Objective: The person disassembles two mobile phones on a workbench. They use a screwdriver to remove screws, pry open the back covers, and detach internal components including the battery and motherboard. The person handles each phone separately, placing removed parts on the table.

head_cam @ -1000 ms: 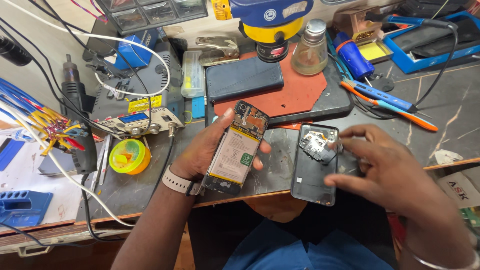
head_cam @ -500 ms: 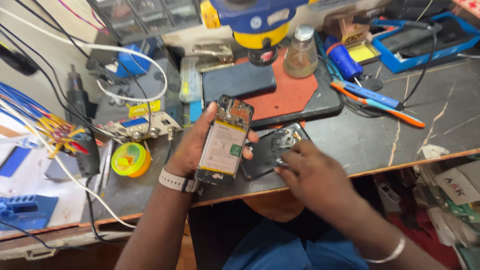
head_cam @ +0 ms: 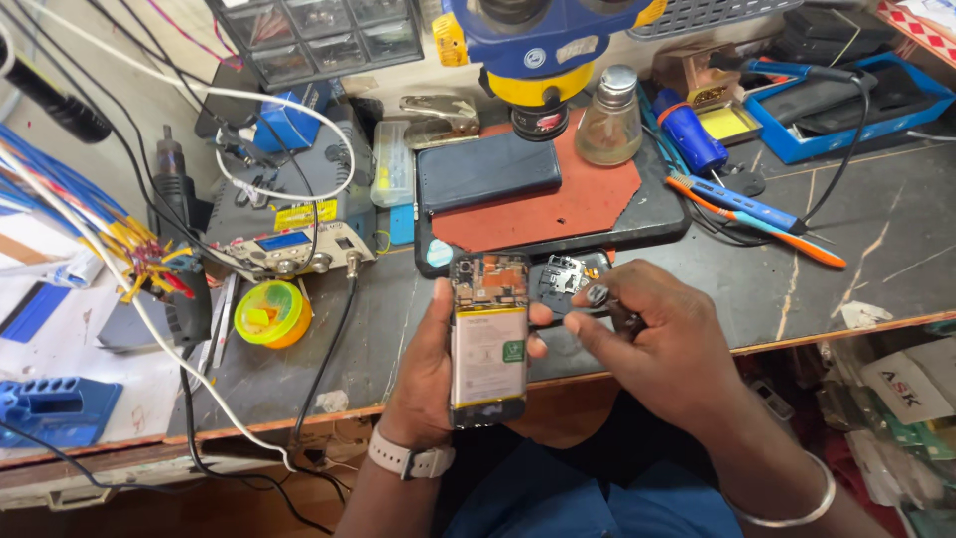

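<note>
My left hand [head_cam: 423, 374] grips an opened phone [head_cam: 488, 344] upright over the bench's front edge. Its pale battery and the orange circuit board above it are exposed. My right hand [head_cam: 652, 344] is closed around a small dark tool [head_cam: 607, 304] with a round silver end, right beside the phone's upper right edge. The phone's dark back cover [head_cam: 563, 279] lies on the bench just behind both hands, partly hidden by my right fingers. A pale watch [head_cam: 408, 460] is on my left wrist and a metal bangle [head_cam: 797, 498] on the right.
A red mat [head_cam: 588, 199] on a black pad carries a dark phone [head_cam: 488, 169], under a blue and yellow microscope [head_cam: 538, 50]. A glass bottle [head_cam: 609, 125], blue and orange pens [head_cam: 757, 214] and a blue tray [head_cam: 846, 100] are to the right. A soldering station [head_cam: 294, 239], a yellow reel [head_cam: 271, 314] and cables [head_cam: 70, 199] crowd the left.
My right hand has let go of the back cover, which now lies on the bench, and holds a small tool instead. The opened phone has swung upright, closer to my right hand.
</note>
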The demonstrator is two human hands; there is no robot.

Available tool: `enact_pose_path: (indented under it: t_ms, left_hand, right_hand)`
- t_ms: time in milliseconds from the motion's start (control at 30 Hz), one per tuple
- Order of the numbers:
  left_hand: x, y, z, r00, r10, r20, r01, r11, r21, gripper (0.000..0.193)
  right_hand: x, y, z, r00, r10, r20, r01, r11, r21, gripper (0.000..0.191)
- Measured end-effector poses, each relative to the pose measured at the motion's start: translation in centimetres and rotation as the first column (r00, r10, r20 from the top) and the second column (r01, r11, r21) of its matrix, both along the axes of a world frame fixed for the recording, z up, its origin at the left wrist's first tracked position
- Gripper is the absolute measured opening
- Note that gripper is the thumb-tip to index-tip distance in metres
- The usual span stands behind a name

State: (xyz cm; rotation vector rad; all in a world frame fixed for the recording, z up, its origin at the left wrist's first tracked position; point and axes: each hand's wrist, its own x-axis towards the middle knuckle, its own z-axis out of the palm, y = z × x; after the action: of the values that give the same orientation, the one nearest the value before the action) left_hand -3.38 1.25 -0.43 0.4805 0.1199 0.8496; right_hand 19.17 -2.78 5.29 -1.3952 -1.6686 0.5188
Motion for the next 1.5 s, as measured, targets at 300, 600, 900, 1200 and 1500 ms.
enact_pose_path:
  t_ms: [300,600,900,1200,1500]
  left_hand:
    - [0.1,-0.7,-1.1,0.906,0.238,-0.350,-0.086,0.913,0.398,0.077]
    - [0.4,-0.2,-1.3,0.955,0.128,-0.269,-0.049,0.958,0.281,0.074]
    - [-0.1,0.0,-1.9,0.940,0.154,-0.303,-0.041,0.936,0.349,0.077]
    - [-0.1,0.4,-2.2,0.985,0.170,0.027,-0.171,0.983,0.060,0.078]
    - [-0.1,0.5,-2.4,0.977,0.177,0.123,-0.186,0.980,0.066,0.077]
  right_hand:
    - [-2.6,0.6,0.6,0.986,0.134,0.102,-0.152,0.970,0.191,0.020]
    - [-2.4,1.3,1.2,0.965,0.154,0.213,-0.170,0.984,0.058,0.020]
    - [-2.4,2.5,1.0,0.942,0.230,0.244,-0.259,0.961,0.094,0.020]
    - [3.7,4.1,-1.4,0.940,-0.122,0.318,0.057,0.977,0.206,0.032]
    - [7.2,4.9,-6.9,0.809,-0.323,0.490,0.167,0.927,0.336,0.008]
